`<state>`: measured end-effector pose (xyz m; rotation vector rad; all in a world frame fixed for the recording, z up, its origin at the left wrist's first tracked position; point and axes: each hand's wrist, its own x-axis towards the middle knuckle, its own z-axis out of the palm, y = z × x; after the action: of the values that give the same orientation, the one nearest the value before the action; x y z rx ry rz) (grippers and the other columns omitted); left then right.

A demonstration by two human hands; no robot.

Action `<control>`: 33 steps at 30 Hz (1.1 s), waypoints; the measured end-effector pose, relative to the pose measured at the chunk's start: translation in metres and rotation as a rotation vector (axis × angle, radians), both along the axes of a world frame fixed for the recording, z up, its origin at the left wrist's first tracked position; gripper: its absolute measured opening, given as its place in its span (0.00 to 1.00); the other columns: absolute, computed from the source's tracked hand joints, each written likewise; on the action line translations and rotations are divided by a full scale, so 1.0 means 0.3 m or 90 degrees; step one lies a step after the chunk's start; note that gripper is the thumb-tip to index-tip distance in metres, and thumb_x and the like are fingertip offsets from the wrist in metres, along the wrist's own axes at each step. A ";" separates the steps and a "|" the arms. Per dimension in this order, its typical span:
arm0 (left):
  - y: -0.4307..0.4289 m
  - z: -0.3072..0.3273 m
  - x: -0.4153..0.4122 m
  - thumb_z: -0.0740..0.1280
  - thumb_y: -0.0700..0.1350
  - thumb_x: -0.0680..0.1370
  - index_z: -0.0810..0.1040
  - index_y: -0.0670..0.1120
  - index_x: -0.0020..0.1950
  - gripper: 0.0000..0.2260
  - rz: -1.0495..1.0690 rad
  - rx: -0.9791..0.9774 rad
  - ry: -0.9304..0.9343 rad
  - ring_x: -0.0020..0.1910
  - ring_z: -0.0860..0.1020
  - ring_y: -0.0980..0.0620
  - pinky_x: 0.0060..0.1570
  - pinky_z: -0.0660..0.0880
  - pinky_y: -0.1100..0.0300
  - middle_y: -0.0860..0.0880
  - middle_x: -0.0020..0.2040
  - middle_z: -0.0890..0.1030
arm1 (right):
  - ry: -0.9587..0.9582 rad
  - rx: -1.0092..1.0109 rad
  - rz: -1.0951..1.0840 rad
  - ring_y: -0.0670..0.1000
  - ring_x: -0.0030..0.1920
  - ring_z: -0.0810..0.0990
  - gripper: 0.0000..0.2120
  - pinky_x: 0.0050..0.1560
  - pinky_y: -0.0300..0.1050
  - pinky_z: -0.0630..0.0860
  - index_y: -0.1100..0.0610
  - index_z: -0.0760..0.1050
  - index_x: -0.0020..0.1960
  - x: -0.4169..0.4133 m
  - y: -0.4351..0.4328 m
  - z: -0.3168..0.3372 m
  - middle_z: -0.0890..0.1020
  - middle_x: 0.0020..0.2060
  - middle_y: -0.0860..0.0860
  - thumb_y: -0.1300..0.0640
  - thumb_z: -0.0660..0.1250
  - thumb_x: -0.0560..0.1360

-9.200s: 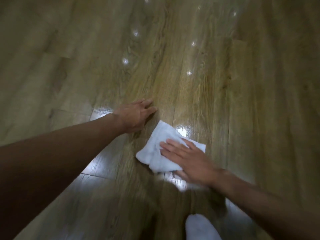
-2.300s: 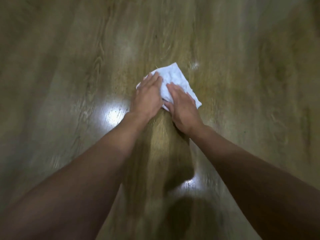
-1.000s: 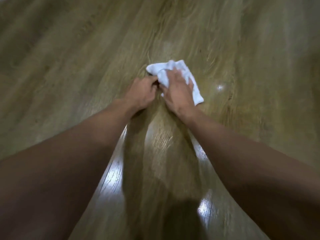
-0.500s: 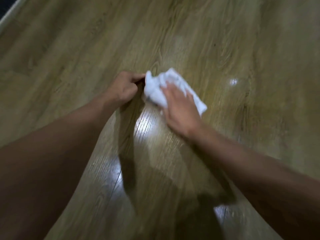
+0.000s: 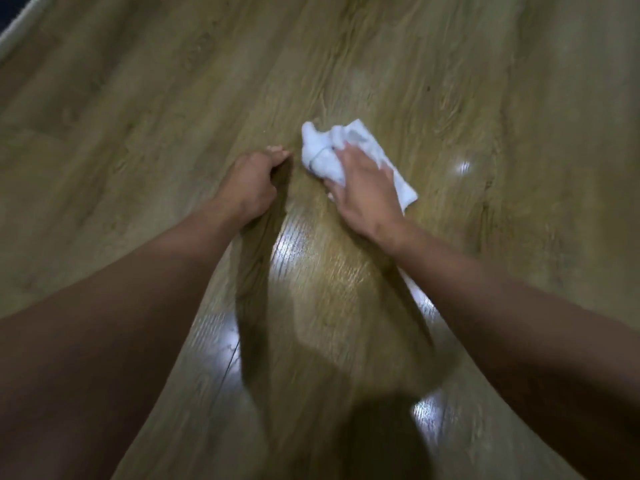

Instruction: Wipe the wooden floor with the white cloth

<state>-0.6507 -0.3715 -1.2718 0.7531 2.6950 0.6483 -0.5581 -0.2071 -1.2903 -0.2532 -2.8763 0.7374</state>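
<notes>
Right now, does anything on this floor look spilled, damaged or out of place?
Nothing stands out. The right hand holds the white cloth bunched on the wooden floor, and the left hand rests apart from it. The bright patches look like light glare, not a spill; blur hides fine marks.

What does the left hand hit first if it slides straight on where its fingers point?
Probably the white cloth: the left hand aims at its bunched left edge, across a narrow strip of bare wooden floor. The right hand grips that cloth. Motion blur makes the line approximate.
</notes>
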 end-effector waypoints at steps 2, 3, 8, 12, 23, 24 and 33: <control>-0.011 -0.001 0.012 0.59 0.29 0.72 0.73 0.43 0.69 0.26 0.035 0.013 -0.011 0.71 0.68 0.49 0.72 0.61 0.59 0.44 0.70 0.72 | -0.015 0.036 0.106 0.54 0.73 0.62 0.26 0.71 0.55 0.58 0.53 0.62 0.73 0.187 -0.123 -0.041 0.66 0.72 0.54 0.54 0.61 0.76; -0.017 -0.001 0.018 0.58 0.29 0.72 0.73 0.43 0.69 0.26 0.041 0.000 -0.014 0.71 0.68 0.49 0.72 0.61 0.59 0.44 0.71 0.72 | -0.007 0.054 0.200 0.53 0.74 0.61 0.26 0.72 0.54 0.55 0.54 0.62 0.73 0.293 -0.173 -0.052 0.66 0.73 0.53 0.52 0.60 0.76; -0.046 0.009 0.054 0.57 0.28 0.70 0.68 0.41 0.72 0.30 -0.027 -0.079 0.006 0.75 0.62 0.48 0.73 0.55 0.61 0.48 0.76 0.63 | -0.032 0.064 0.562 0.51 0.73 0.64 0.25 0.71 0.54 0.59 0.50 0.64 0.72 0.372 -0.126 -0.026 0.67 0.73 0.50 0.45 0.61 0.78; -0.039 0.012 0.091 0.59 0.33 0.73 0.72 0.40 0.67 0.22 -0.034 -0.080 0.021 0.69 0.69 0.43 0.70 0.64 0.54 0.43 0.71 0.70 | -0.074 0.015 0.202 0.56 0.69 0.69 0.27 0.67 0.52 0.66 0.52 0.66 0.71 0.108 0.065 -0.001 0.70 0.70 0.55 0.54 0.69 0.73; -0.192 0.016 0.204 0.58 0.31 0.71 0.68 0.45 0.71 0.28 -0.090 -0.143 0.021 0.71 0.67 0.44 0.70 0.66 0.50 0.44 0.74 0.67 | -0.091 0.076 0.592 0.49 0.76 0.57 0.26 0.73 0.50 0.53 0.48 0.63 0.74 0.665 -0.273 -0.004 0.62 0.75 0.48 0.51 0.62 0.77; -0.194 0.020 0.203 0.59 0.31 0.70 0.67 0.45 0.71 0.29 -0.096 -0.157 0.017 0.72 0.66 0.44 0.71 0.64 0.50 0.44 0.75 0.65 | -0.116 0.090 0.631 0.48 0.76 0.55 0.27 0.73 0.49 0.49 0.47 0.61 0.74 0.626 -0.227 0.005 0.60 0.76 0.47 0.49 0.63 0.77; -0.225 0.068 0.285 0.61 0.35 0.73 0.66 0.43 0.72 0.26 -0.136 -0.196 -0.011 0.69 0.70 0.39 0.67 0.68 0.49 0.39 0.72 0.67 | -0.130 0.111 0.084 0.56 0.66 0.71 0.23 0.63 0.52 0.61 0.53 0.63 0.71 0.371 -0.181 0.034 0.71 0.68 0.55 0.56 0.59 0.76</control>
<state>-0.5651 -0.4390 -1.2513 0.9253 2.5648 0.1832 -0.4466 -0.2615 -1.2801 -0.1233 -3.1534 0.5028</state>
